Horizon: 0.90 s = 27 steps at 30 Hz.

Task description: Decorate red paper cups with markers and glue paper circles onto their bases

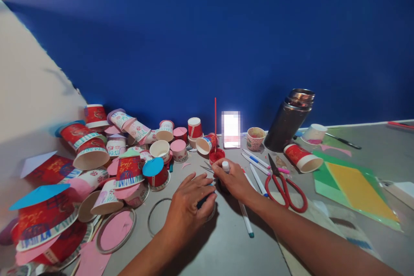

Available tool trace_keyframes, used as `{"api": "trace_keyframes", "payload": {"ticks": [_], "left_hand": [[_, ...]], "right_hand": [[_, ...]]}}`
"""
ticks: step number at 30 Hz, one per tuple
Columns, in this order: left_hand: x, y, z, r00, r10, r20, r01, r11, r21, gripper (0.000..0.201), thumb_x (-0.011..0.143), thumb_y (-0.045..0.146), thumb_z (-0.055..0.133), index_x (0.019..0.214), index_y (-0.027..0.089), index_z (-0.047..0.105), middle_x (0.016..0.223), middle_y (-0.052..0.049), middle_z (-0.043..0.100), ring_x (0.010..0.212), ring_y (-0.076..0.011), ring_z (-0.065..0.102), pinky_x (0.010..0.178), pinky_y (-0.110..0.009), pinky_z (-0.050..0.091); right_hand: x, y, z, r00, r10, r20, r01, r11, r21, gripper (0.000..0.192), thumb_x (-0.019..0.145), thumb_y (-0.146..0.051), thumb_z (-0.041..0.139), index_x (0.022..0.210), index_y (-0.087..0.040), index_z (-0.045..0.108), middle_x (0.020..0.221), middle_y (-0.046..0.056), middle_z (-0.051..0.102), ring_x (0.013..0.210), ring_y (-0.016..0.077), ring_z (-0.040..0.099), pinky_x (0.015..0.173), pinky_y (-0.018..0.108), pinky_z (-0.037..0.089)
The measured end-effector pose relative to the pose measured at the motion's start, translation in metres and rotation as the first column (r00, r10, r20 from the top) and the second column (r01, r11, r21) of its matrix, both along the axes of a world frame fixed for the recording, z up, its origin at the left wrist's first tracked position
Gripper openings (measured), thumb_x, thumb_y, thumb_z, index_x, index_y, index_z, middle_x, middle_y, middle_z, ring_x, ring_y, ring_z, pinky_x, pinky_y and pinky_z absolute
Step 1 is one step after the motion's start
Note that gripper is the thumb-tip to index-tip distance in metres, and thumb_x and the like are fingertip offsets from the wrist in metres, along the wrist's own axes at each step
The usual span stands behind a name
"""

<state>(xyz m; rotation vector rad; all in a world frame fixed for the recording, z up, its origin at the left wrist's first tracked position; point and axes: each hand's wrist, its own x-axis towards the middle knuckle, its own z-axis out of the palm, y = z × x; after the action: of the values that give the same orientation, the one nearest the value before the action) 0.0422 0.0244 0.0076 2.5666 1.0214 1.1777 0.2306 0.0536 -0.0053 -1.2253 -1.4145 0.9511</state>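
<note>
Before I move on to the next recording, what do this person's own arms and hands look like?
The left grip and right grip are bare, ungloved hands. Both visible forearms are uncovered, with no sleeves, watch or bracelet in sight. Whether any ring is worn is too unclear to tell.

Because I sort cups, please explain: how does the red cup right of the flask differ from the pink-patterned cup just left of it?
The red cup lies on its side; the pink-patterned cup stands upright. The red cup is pale inside, while the pink-patterned cup is stained inside. Both are open at the mouth.
</note>
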Motion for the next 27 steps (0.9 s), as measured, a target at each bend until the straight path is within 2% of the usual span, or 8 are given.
{"api": "trace_keyframes", "payload": {"ticks": [5,9,13,16,18,20,23,27], "left_hand": [[0.000,-0.001,-0.002,1.000,0.018,-0.018,-0.017,0.998,0.058,0.019,0.093,0.018,0.064,0.101,0.025,0.080,0.105,-0.007,0.084,0.106,-0.0283,0.080,0.107,-0.054,0.058],[-0.004,-0.005,0.007,0.998,-0.001,-0.062,0.002,1.000,0.028,0.031,0.096,0.026,0.065,0.126,0.024,0.072,0.131,-0.013,0.076,0.123,-0.0306,0.072,0.113,-0.056,0.053],[-0.014,-0.016,0.027,0.992,0.043,-0.116,-0.062,0.985,-0.160,0.068,0.093,0.034,0.071,0.154,0.021,0.046,0.159,-0.017,0.055,0.149,-0.0339,0.050,0.122,-0.057,0.043],[-0.023,-0.025,0.036,0.988,0.077,-0.132,-0.118,0.932,-0.344,0.086,0.086,0.038,0.078,0.160,0.022,0.036,0.167,-0.017,0.042,0.156,-0.0359,0.038,0.127,-0.058,0.034],[-0.028,-0.030,0.037,0.991,0.094,-0.098,-0.128,0.894,-0.430,0.084,0.088,0.041,0.076,0.159,0.022,0.036,0.169,-0.016,0.039,0.157,-0.0351,0.037,0.128,-0.056,0.034],[-0.031,-0.032,0.033,0.991,0.133,-0.033,-0.133,0.871,-0.474,0.069,0.097,0.043,0.064,0.158,0.024,0.038,0.167,-0.014,0.042,0.154,-0.0317,0.041,0.126,-0.053,0.038],[-0.029,-0.027,0.024,0.972,0.226,0.067,-0.173,0.878,-0.446,0.049,0.106,0.040,0.046,0.151,0.023,0.046,0.159,-0.014,0.052,0.147,-0.0280,0.050,0.122,-0.052,0.042],[-0.019,-0.015,0.011,0.946,0.297,0.132,-0.223,0.889,-0.400,0.039,0.106,0.032,0.044,0.142,0.020,0.054,0.149,-0.014,0.060,0.141,-0.0272,0.055,0.120,-0.051,0.043]], "right_hand": [[-0.002,0.001,0.002,1.000,0.004,0.011,-0.005,0.999,0.047,0.035,0.089,-0.054,0.062,0.082,-0.020,0.067,0.070,0.000,0.068,0.064,0.0171,0.060,0.062,0.028,0.047],[0.002,0.001,0.003,1.000,0.002,0.006,-0.002,0.999,0.043,0.036,0.089,-0.055,0.063,0.082,-0.021,0.068,0.070,0.000,0.069,0.061,0.0168,0.060,0.060,0.029,0.047],[0.007,-0.003,0.005,1.000,-0.031,0.003,0.031,1.000,0.006,0.035,0.089,-0.055,0.064,0.085,-0.021,0.069,0.070,0.000,0.070,0.060,0.0171,0.059,0.060,0.029,0.046],[0.006,-0.008,0.009,0.997,-0.073,0.016,0.073,0.997,0.008,0.035,0.089,-0.056,0.065,0.089,-0.021,0.070,0.075,0.001,0.070,0.067,0.0186,0.061,0.064,0.030,0.046],[0.002,-0.012,0.014,0.995,-0.091,0.038,0.089,0.995,0.052,0.034,0.089,-0.055,0.065,0.090,-0.021,0.069,0.078,0.001,0.071,0.071,0.0194,0.062,0.067,0.031,0.046],[-0.004,-0.015,0.019,0.991,-0.101,0.084,0.090,0.988,0.127,0.031,0.091,-0.052,0.063,0.091,-0.021,0.068,0.082,0.003,0.073,0.074,0.0204,0.063,0.069,0.032,0.047],[-0.015,-0.018,0.024,0.977,-0.121,0.176,0.080,0.971,0.224,0.027,0.094,-0.047,0.060,0.094,-0.022,0.068,0.094,0.006,0.076,0.082,0.0232,0.067,0.074,0.035,0.049],[-0.023,-0.018,0.019,0.952,-0.172,0.254,0.084,0.943,0.322,0.024,0.096,-0.044,0.059,0.098,-0.023,0.067,0.101,0.009,0.076,0.091,0.0267,0.069,0.078,0.038,0.050]]}}
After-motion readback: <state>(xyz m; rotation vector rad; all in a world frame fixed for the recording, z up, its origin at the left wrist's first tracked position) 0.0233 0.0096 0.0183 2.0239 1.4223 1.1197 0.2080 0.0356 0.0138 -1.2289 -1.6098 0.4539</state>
